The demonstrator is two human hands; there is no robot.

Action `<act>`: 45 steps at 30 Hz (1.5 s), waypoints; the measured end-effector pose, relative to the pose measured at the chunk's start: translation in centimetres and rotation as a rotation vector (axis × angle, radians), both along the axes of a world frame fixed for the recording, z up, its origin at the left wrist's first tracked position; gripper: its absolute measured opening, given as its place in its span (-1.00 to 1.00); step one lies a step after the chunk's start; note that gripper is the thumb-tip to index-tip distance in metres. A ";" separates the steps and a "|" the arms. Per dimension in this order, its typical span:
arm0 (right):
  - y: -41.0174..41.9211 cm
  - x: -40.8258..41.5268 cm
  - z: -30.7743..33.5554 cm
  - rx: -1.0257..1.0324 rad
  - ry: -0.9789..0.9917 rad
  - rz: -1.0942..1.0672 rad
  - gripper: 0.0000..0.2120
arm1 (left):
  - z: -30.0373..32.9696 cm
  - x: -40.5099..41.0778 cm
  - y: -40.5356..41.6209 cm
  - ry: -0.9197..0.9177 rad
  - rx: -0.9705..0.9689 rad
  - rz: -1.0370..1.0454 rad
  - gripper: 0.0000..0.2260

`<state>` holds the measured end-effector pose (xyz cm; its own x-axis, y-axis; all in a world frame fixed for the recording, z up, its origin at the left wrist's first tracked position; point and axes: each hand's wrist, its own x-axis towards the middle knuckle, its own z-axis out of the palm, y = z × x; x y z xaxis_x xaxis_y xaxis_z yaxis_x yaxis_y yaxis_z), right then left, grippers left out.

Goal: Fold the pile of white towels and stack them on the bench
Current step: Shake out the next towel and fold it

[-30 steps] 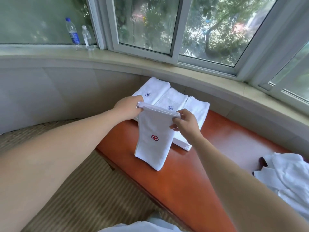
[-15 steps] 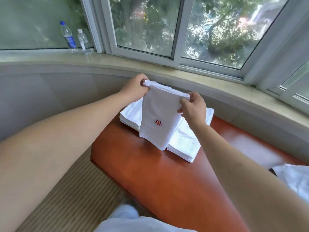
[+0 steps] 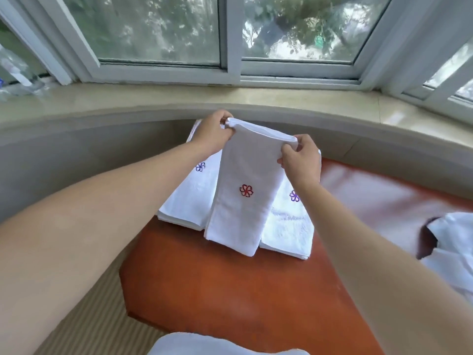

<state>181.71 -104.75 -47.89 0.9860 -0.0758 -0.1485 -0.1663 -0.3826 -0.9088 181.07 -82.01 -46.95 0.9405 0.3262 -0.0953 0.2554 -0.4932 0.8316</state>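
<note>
- Towel [image 3: 243, 190], folded into a long strip with a red flower mark, hangs by its top edge between the two hands, above the folded stacks on the counter [image 3: 230, 290]; its lower end dangles in front of them, and I cannot tell whether it touches them.
- Left hand [image 3: 213, 133]: its fingers [image 3: 225, 121] are curled tight round the strip's top left corner. If this grip loosens first, that corner would likely drop and the layers could fan open, undoing the fold.
- Left stack [image 3: 189, 198], below and beside the left-hand fingers, carries a blue-violet flower mark. A strip lowered askew could overhang its edge or drag the top towel out of line.
- Right hand [image 3: 302, 162]: thumb and fingers [image 3: 288, 149] pinch the top right corner, closed on the cloth. Uneven lowering between the hands would probably set the towel down crooked or creased.
- Right stack [image 3: 289, 221], below the right-hand fingers, has a violet mark. The strip hangs over the seam between the two stacks, so a drop there might straddle both rather than rest squarely on one.
- Unfolded towels [image 3: 450, 249] lie well apart to the right of the fingers on the counter, so work remains.
</note>
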 end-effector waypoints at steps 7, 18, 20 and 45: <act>2.9 6.0 -4.0 0.008 0.046 -0.094 -0.86 | -5.0 7.2 2.4 0.022 -0.076 -0.031 -0.86; 5.2 6.5 -15.7 -0.064 0.190 0.171 -0.24 | -17.5 6.6 2.1 0.273 0.126 -0.370 -0.47; 4.5 5.1 -18.1 -0.190 0.256 0.219 -0.30 | -20.1 4.5 2.2 0.362 0.262 -0.529 -0.48; 2.1 -12.7 -19.5 -0.856 0.224 0.536 -0.40 | -21.2 -12.7 2.3 0.354 0.677 -0.781 -0.51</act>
<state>169.05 -102.68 -67.39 0.8779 0.1985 -0.4357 0.0846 -0.9600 -0.2669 168.39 -79.74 -68.12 0.8658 -0.2618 -0.4264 -0.1556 -0.9508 0.2679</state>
